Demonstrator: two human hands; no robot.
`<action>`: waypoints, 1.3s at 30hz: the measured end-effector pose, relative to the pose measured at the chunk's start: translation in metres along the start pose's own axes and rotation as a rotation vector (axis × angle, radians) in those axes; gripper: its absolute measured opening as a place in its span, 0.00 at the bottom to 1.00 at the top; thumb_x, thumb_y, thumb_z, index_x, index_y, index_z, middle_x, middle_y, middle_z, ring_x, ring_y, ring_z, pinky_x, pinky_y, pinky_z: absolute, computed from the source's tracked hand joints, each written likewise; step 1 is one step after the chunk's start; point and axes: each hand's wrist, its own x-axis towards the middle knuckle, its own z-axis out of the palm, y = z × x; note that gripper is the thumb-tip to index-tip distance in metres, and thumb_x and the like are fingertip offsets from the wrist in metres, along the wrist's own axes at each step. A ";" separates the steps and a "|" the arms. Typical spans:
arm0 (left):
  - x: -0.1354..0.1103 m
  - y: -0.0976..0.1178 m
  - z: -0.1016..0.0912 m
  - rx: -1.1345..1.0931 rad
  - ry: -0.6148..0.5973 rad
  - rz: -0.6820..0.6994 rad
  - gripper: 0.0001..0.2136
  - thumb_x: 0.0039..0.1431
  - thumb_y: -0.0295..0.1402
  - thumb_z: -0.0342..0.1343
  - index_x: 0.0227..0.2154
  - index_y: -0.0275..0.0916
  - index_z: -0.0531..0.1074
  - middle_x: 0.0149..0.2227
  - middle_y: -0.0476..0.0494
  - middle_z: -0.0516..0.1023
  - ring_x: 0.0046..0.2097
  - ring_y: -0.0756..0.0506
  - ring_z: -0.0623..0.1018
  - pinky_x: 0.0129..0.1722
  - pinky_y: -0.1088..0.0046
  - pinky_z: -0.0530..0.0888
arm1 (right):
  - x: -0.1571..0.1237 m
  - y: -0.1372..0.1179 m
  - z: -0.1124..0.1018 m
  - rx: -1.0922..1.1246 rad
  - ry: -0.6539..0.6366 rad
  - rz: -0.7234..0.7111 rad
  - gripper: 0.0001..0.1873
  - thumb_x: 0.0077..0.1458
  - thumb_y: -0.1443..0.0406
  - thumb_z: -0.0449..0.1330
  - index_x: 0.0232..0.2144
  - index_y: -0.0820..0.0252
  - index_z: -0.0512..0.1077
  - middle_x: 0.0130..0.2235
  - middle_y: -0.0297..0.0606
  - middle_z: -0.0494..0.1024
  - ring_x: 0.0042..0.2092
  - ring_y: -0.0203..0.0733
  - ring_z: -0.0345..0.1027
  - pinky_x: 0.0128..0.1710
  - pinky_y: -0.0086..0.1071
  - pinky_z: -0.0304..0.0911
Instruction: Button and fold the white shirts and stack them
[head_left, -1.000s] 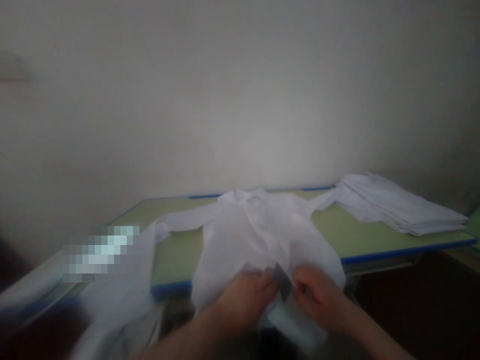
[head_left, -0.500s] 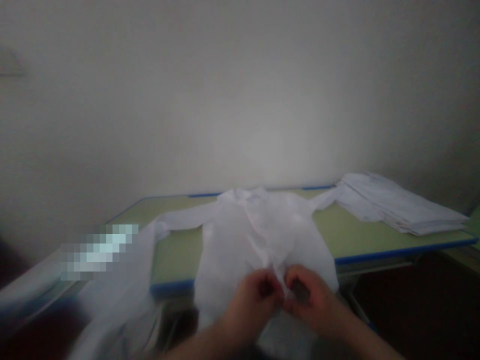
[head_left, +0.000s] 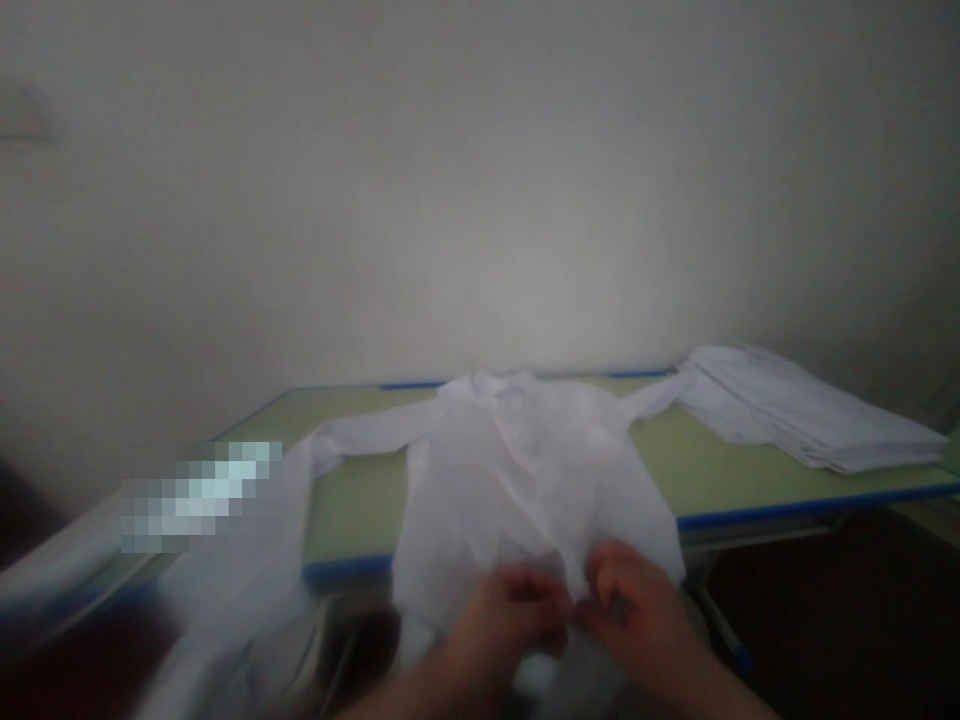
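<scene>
A white long-sleeved shirt (head_left: 480, 480) lies front side up, its collar at the table's far edge and its lower part hanging over the near edge. My left hand (head_left: 517, 615) pinches the front placket low down. Close beside it, my right hand (head_left: 637, 605) pinches the same strip of cloth, fingertips nearly touching the left ones. Blur hides whether a button is between the fingers. The sleeves stretch out to both sides.
The pale green table (head_left: 360, 500) has a blue edge and stands against a grey wall (head_left: 480, 200). A stack of folded white garments (head_left: 810, 410) lies at the right, touching the shirt's sleeve. More white cloth (head_left: 247, 550) drapes at the left, near a pixelated patch.
Both hands have shifted slightly down and to the right along the shirt front, still pinching the cloth. The view has moved a little.
</scene>
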 end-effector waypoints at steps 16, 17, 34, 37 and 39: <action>0.002 -0.006 0.004 0.309 -0.118 0.130 0.06 0.42 0.32 0.59 0.22 0.33 0.70 0.22 0.51 0.68 0.27 0.52 0.66 0.30 0.77 0.64 | -0.027 -0.001 0.014 -0.089 -0.048 0.215 0.15 0.47 0.56 0.61 0.21 0.61 0.67 0.29 0.35 0.69 0.35 0.37 0.62 0.35 0.29 0.57; 0.002 -0.007 0.004 0.327 -0.100 0.142 0.06 0.43 0.31 0.59 0.22 0.33 0.70 0.22 0.51 0.68 0.28 0.52 0.66 0.31 0.77 0.64 | -0.027 -0.002 0.014 -0.061 -0.056 0.237 0.15 0.50 0.55 0.59 0.21 0.61 0.67 0.28 0.35 0.69 0.34 0.37 0.62 0.34 0.29 0.57; -0.027 0.000 0.009 0.643 -0.006 0.205 0.07 0.51 0.31 0.50 0.27 0.34 0.71 0.26 0.48 0.70 0.30 0.50 0.68 0.31 0.76 0.64 | -0.037 -0.025 0.008 0.157 -0.145 0.406 0.08 0.54 0.61 0.53 0.32 0.59 0.67 0.34 0.34 0.71 0.37 0.36 0.64 0.38 0.28 0.60; -0.029 -0.002 0.009 0.623 -0.029 0.215 0.07 0.51 0.29 0.48 0.28 0.34 0.71 0.26 0.48 0.71 0.30 0.50 0.69 0.31 0.76 0.64 | -0.037 -0.030 0.009 0.050 -0.116 0.399 0.06 0.48 0.64 0.58 0.30 0.60 0.69 0.33 0.34 0.73 0.37 0.37 0.65 0.39 0.29 0.60; -0.030 -0.004 0.008 0.638 -0.013 0.228 0.07 0.51 0.29 0.48 0.28 0.34 0.71 0.28 0.48 0.72 0.31 0.49 0.69 0.32 0.75 0.65 | -0.037 -0.032 0.010 -0.012 -0.090 0.419 0.06 0.46 0.64 0.59 0.28 0.60 0.71 0.32 0.35 0.74 0.36 0.38 0.66 0.38 0.29 0.61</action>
